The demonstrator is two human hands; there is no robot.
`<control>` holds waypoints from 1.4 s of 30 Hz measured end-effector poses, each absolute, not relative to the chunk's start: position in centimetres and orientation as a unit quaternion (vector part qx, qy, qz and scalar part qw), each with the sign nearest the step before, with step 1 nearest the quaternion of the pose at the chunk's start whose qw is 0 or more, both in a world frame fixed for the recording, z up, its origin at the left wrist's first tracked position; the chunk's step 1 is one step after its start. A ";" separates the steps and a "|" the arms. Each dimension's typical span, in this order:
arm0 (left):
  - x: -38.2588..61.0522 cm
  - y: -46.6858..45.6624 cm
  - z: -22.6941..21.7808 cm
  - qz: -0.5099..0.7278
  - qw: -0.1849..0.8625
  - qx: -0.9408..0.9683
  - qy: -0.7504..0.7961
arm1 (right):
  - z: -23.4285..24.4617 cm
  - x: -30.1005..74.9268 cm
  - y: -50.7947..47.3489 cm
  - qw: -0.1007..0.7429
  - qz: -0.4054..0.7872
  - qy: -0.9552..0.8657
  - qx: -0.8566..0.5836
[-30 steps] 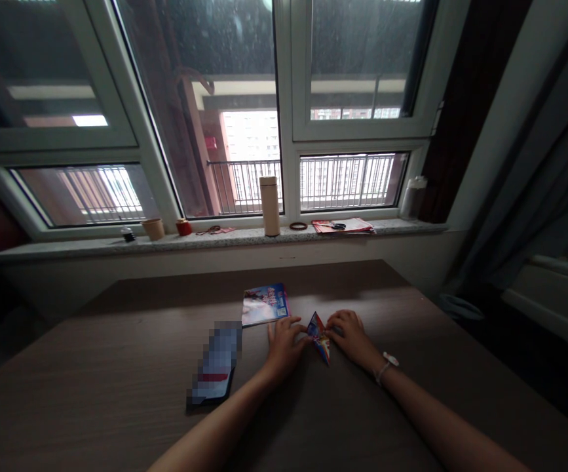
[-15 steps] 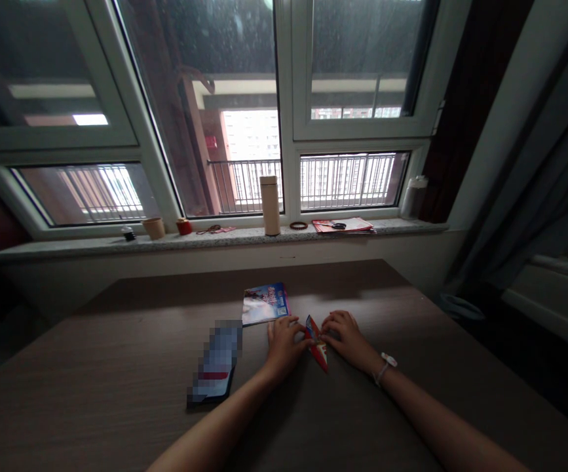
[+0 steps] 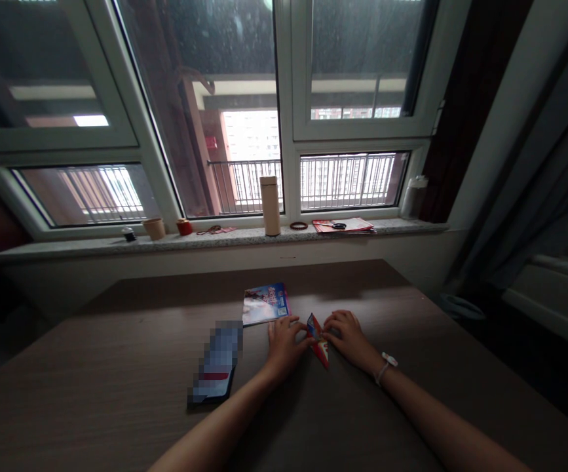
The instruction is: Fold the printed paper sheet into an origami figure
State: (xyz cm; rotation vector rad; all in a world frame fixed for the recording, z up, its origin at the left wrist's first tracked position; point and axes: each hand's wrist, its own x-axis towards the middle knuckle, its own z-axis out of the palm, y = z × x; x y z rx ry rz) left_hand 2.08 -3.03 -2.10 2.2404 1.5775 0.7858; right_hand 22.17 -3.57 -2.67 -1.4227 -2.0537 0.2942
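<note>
A small folded piece of coloured paper [image 3: 318, 342], red and blue with a sharp lower tip, lies on the brown table [image 3: 116, 367] between my hands. My left hand [image 3: 284, 344] pinches its left edge with curled fingers. My right hand [image 3: 347, 337] presses and pinches its right edge; a white band sits on that wrist. A colourful booklet [image 3: 265, 304] lies flat just behind my left hand.
A dark phone [image 3: 215, 367] lies left of my left forearm. The stone windowsill [image 3: 92, 246] carries a tall beige flask [image 3: 270, 205], a small cup [image 3: 154, 229], a red pot [image 3: 183, 227], a ring [image 3: 298, 225] and red papers with scissors [image 3: 343, 226]. A dark curtain hangs on the right.
The folded paper has become narrower, its right flap folded in toward the middle. Both hands stayed in place with only small finger movements.
</note>
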 end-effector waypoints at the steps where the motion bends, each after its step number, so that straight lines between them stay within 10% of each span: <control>1: 2.1 -3.0 -2.1 0.272 0.147 0.778 0.547 | -2.7 22.2 -3.5 0.307 0.109 -0.772 -0.546; 42: 2.1 -2.7 -2.2 0.247 0.130 0.767 0.578 | -2.0 21.8 -4.3 0.276 0.146 -0.782 -0.540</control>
